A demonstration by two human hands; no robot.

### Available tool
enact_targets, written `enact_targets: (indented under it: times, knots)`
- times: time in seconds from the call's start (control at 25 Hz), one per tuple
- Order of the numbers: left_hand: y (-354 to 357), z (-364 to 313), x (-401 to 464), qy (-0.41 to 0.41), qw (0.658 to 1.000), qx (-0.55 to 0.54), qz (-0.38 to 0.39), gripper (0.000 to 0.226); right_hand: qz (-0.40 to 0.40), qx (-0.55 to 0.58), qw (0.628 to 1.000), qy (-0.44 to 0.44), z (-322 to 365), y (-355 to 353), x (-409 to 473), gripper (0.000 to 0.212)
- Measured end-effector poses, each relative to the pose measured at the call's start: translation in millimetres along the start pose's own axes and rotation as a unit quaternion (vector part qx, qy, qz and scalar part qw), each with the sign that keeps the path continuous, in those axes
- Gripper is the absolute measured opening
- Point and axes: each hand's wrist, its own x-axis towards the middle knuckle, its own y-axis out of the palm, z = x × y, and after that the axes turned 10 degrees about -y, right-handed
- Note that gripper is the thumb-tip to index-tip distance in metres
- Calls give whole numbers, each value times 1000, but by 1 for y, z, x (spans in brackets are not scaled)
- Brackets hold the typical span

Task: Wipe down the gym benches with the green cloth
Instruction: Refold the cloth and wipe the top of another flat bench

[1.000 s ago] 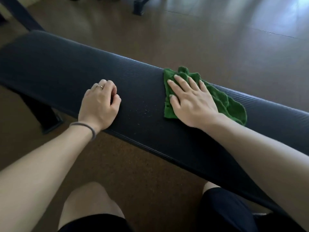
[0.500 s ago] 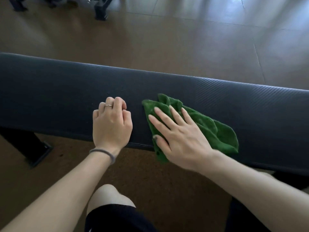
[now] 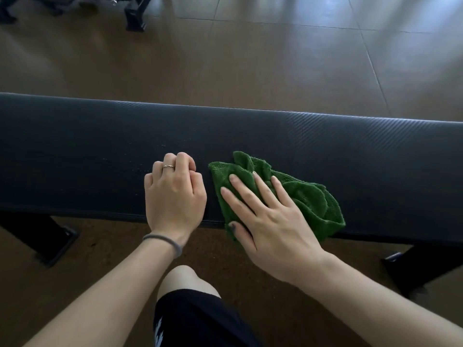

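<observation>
Two bare arms with no sleeves, thin ring (image 3: 168, 166) on a left hand (image 3: 175, 196) finger, grey hair band (image 3: 164, 242) round the left wrist, black shorts (image 3: 198, 319) with small white marks, bare knee (image 3: 185, 278)

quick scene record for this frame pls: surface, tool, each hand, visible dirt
surface: black padded bench, brown floor behind
tool: green cloth, crumpled, on the pad, draped over its near edge
right hand: fingers spread flat, pressing the cloth
left hand: fingers curled, resting on the pad, no grip on anything
dirt: pale specks left of the left hand

Dim indoor scene; pale daylight glare streaks the floor (image 3: 375, 33) at upper right, with soft wide-angle edges.
</observation>
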Motion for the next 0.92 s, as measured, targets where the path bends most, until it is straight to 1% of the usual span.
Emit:
enact_targets:
  times: [0.08,0.2,0.36,0.4,0.56,0.68,0.76,0.84,0.92]
  knots:
    - [0,0,0,-3,1000,0,0,24,8,4,1000,-8,-7,-4,13,57]
    - [2,0,1,-14,1000,2,-2,20,2,25,1000,-12,-28,-13,70,56]
    - [3,-2,0,-20,1000,4,-6,17,-11,28,998,62,-38,-18,147,58]
    - [3,-3,0,-24,1000,6,-8,17,-10,21,998,63,-35,-16,155,59]
    - [4,-4,0,-33,999,7,-8,17,-18,22,1000,6,-39,-18,176,59]
    - [2,-2,0,-28,1000,6,-11,13,-30,33,999,1,-48,-23,186,57]
    - [1,-3,0,-27,1000,6,-8,12,-58,23,998,34,-72,-25,176,57]
    - [1,-4,-1,-28,1000,11,-9,14,-83,3,991,101,-120,-30,145,59]
    - [1,-7,-2,-32,999,8,-18,16,-78,-5,982,172,-172,-38,101,58]
